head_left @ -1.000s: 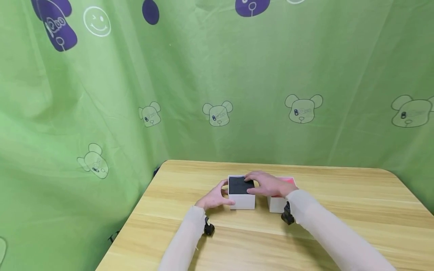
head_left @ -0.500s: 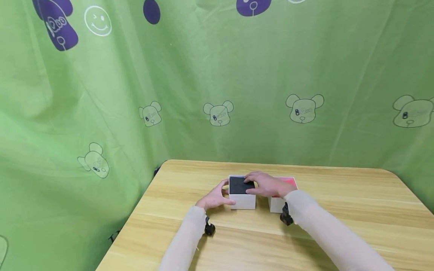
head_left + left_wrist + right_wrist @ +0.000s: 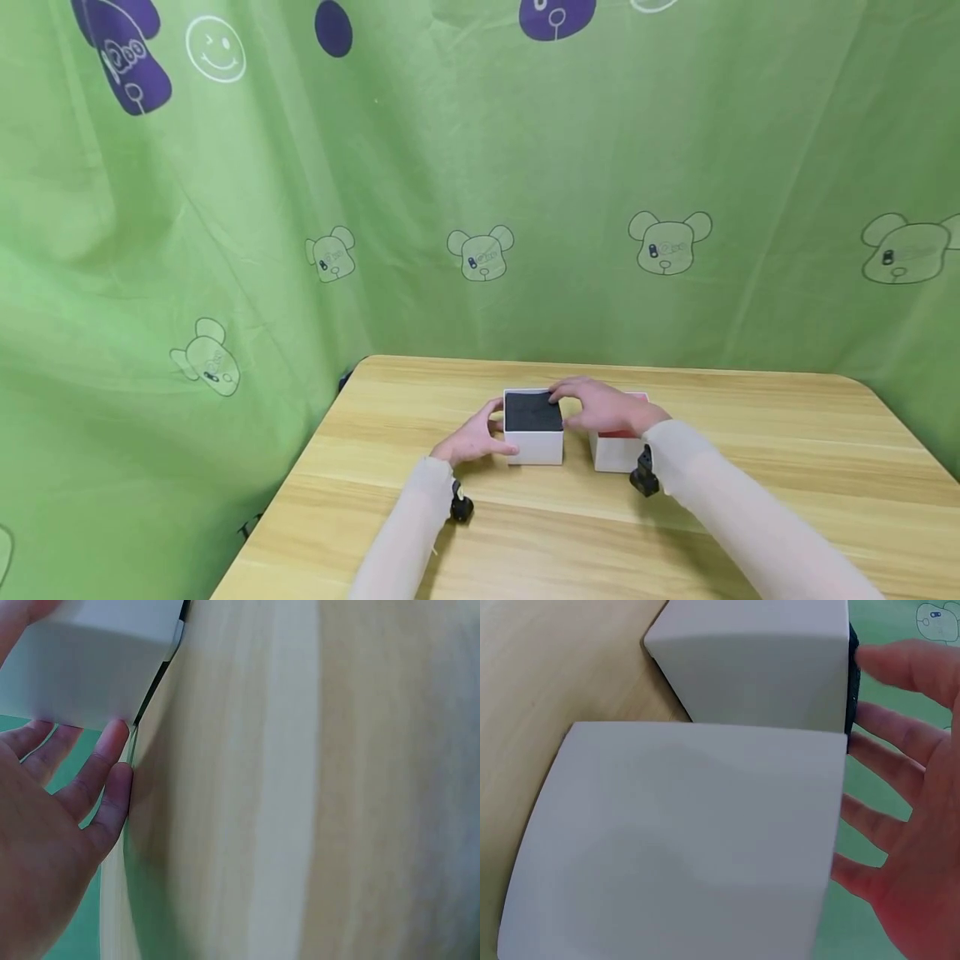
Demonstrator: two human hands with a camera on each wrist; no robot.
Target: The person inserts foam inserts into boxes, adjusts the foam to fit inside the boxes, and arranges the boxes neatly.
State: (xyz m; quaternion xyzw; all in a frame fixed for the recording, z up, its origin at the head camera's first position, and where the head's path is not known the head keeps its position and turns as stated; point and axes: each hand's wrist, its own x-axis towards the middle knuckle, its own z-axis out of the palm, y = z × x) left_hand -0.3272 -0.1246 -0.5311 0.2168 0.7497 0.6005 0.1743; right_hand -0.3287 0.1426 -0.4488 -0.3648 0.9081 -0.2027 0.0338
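A white box (image 3: 534,448) with a black, foam-like insert (image 3: 532,412) filling its top stands on the table. My left hand (image 3: 474,436) grips its left side, thumb at the front and fingers at the back; in the left wrist view the fingertips touch the white wall (image 3: 82,671). Over the box's right edge reaches my right hand (image 3: 606,407), its fingers extended and the tips at the black insert's edge, which also shows in the right wrist view (image 3: 853,682). Beneath that hand a second white box (image 3: 615,454) with a pinkish-red inside is partly covered.
Both boxes stand near the back of a wooden table (image 3: 480,533), a narrow gap between them. Behind it hangs a green curtain (image 3: 570,308) printed with bear heads. Small black cameras (image 3: 645,475) are strapped at both wrists.
My right hand has shifted a little to the right, uncovering more of the black insert. The left hand and both boxes stay in place.
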